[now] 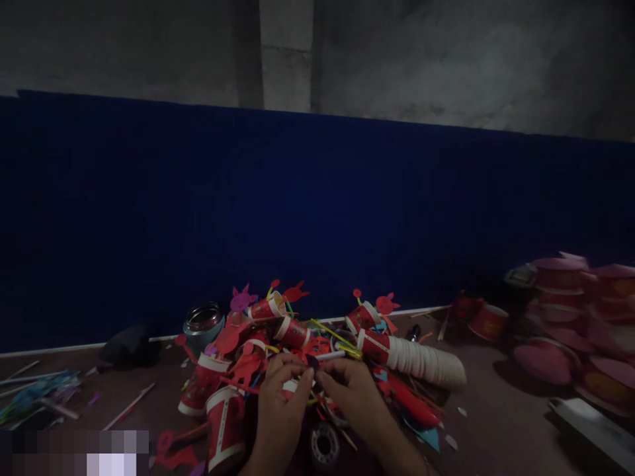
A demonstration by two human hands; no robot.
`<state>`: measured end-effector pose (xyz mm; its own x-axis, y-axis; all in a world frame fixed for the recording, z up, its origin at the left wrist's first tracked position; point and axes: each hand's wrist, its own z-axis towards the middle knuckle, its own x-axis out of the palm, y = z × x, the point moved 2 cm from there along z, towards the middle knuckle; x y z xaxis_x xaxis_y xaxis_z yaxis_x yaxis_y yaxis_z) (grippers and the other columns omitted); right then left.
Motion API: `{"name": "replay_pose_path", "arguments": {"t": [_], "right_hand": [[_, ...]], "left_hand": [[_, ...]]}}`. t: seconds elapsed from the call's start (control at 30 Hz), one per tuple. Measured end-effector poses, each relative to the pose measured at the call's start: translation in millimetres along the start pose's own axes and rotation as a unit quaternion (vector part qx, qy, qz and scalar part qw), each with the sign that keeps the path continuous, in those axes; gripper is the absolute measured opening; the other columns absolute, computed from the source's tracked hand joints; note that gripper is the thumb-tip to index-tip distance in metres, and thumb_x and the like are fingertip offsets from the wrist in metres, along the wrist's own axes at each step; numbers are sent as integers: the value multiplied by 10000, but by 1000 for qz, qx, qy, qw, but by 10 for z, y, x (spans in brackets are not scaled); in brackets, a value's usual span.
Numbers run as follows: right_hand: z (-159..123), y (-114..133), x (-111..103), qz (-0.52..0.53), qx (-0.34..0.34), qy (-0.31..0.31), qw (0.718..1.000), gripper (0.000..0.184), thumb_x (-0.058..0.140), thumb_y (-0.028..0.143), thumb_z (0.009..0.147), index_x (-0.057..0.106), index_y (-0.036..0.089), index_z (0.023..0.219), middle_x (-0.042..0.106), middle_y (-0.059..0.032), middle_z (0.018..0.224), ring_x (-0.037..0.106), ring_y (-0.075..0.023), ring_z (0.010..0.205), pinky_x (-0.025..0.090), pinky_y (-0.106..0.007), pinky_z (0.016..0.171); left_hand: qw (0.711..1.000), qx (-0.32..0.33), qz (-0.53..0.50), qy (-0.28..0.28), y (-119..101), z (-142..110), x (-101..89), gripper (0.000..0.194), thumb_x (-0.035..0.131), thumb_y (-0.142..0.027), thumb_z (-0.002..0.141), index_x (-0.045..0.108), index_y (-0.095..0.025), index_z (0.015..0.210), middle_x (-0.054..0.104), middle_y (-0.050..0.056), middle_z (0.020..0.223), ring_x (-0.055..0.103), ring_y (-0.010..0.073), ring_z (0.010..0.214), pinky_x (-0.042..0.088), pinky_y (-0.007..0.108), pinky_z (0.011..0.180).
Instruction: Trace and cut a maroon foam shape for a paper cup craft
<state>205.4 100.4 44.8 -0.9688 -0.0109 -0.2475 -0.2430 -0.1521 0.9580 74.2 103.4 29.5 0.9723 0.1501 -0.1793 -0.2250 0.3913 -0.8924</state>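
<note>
My left hand (284, 404) and my right hand (353, 398) meet at the middle of the cluttered table, fingertips pinched close together. Between them is a small dark piece (312, 363), thin and flat-looking, whose kind I cannot make out. Just beyond the fingers lies a heap of red paper cups (294, 332) with red cut-out shapes on them. To the right of my right hand, a long nested stack of paper cups (426, 360) lies on its side. A roll of tape (325, 445) rests below, between my wrists.
A wide-mouthed teal container (204, 325) stands behind the heap on the left. Straws and blue strips (44, 390) lie at far left. Red tubs with pink tops (560, 311) are piled at right, near a white box-like object (592, 423). A blue panel (317, 211) rises behind.
</note>
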Motion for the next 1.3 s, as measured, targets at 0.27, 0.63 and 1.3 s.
{"name": "replay_pose_path", "arguments": {"t": [0.27,0.63,1.3], "right_hand": [[-1,-11,14,20,21,-19,999,206,537,304,672,569,143,546,466,34,507,402,-102,509,323,-214,493],[2,7,4,40,21,2,999,219,548,315,685,602,143,560,531,13,534,458,-120,535,365,-227,521],[-9,-1,27,52,25,-8,998,219,530,319,672,544,158,525,466,34,508,410,-107,511,340,-220,507]], "left_hand": [[1000,4,-8,-2,-9,-25,47,223,558,-341,752,598,-183,599,552,48,778,548,183,742,461,266,624],[1000,6,-11,-23,14,-37,30,204,574,-353,743,619,-187,633,573,58,799,563,202,768,481,304,684],[997,48,-5,-54,-18,-70,50,176,574,-308,747,607,-192,619,568,42,769,561,185,745,456,282,670]]}}
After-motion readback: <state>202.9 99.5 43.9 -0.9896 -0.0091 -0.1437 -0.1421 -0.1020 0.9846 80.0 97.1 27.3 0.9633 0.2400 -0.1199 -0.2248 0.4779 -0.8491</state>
